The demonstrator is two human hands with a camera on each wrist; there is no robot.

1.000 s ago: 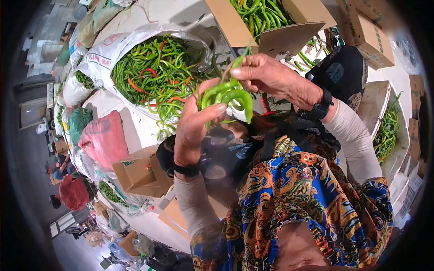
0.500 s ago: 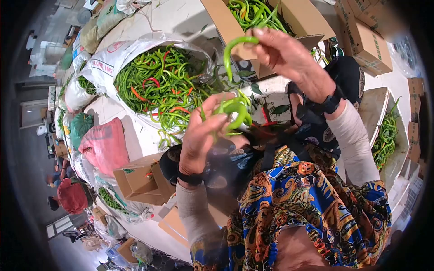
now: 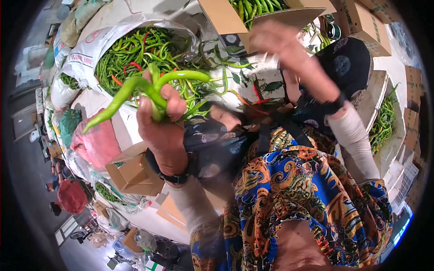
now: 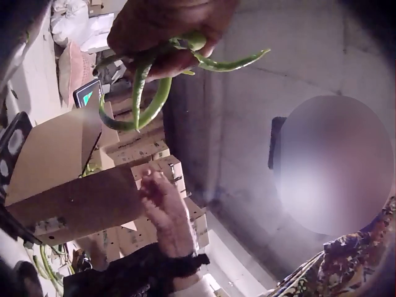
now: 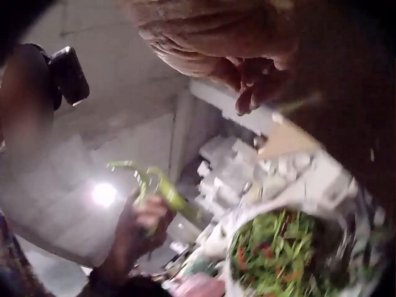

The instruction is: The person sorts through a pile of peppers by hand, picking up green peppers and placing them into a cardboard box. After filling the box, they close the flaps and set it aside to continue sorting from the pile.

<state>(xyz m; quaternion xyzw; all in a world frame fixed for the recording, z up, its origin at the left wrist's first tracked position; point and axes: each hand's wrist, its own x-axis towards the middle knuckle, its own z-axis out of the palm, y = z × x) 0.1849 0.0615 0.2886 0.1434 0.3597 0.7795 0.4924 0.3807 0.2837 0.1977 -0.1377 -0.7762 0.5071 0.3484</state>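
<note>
Shifted, peppers point(image 3: 122, 95) in left hand point(image 3: 162, 128) partly hide sack point(image 3: 83, 62); right hand point(image 3: 287, 47) blurs.

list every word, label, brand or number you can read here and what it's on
Nothing reads clearly enough to quote.
White sack: a red round mark and a line of printed characters, too blurred.
Stacked carton: green print, too small.
Open carton: a printed patch on its side, illegible.
Dark-edged panel: a green mark, no readable text.

Right hand point(image 3: 287, 45) blurred; pepper carton point(image 3: 220, 17) cut off by top edge
</note>
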